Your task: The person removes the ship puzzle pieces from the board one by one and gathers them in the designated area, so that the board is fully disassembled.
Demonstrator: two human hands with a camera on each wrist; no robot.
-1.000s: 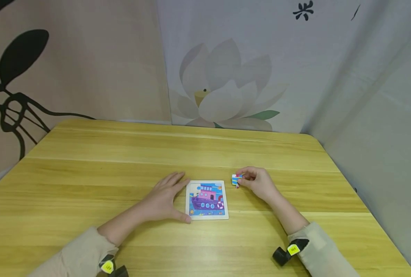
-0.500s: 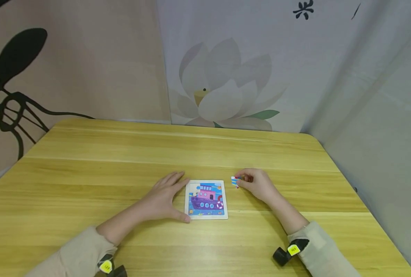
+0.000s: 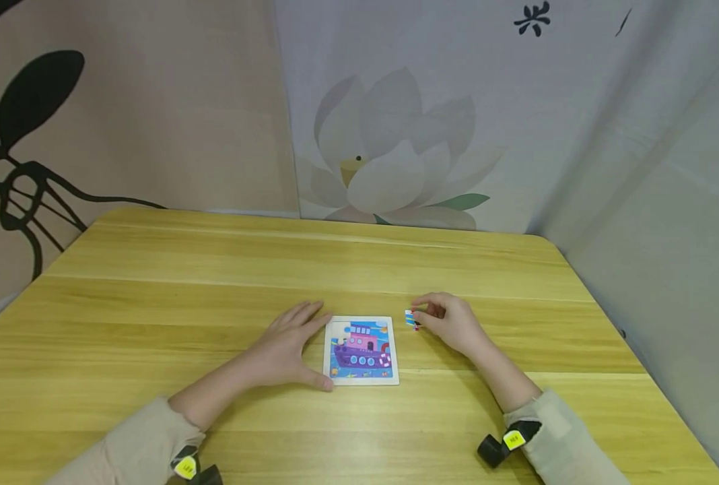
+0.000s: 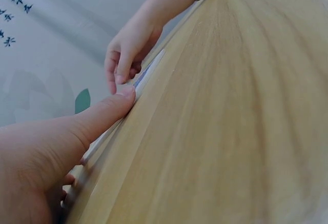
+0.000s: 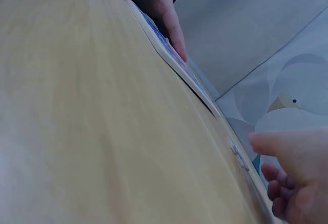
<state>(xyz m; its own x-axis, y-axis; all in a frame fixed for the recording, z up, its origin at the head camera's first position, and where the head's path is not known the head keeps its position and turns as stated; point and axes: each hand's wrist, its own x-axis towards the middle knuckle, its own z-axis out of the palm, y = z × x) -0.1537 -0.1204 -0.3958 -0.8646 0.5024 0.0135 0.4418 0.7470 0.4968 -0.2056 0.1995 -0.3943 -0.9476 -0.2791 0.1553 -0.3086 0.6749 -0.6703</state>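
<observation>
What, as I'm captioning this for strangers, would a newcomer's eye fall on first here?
Probably the puzzle, a bright boat picture in a white frame on the table, with the left hand spread at its left edge. Next comes the right hand, at a small colourful piece right of the puzzle; whether it grips it is unclear. Behind, a big pale lotus stands out on the backdrop.

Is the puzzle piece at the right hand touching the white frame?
Apart: the head view shows a strip of bare table between the puzzle piece and the white frame.
</observation>
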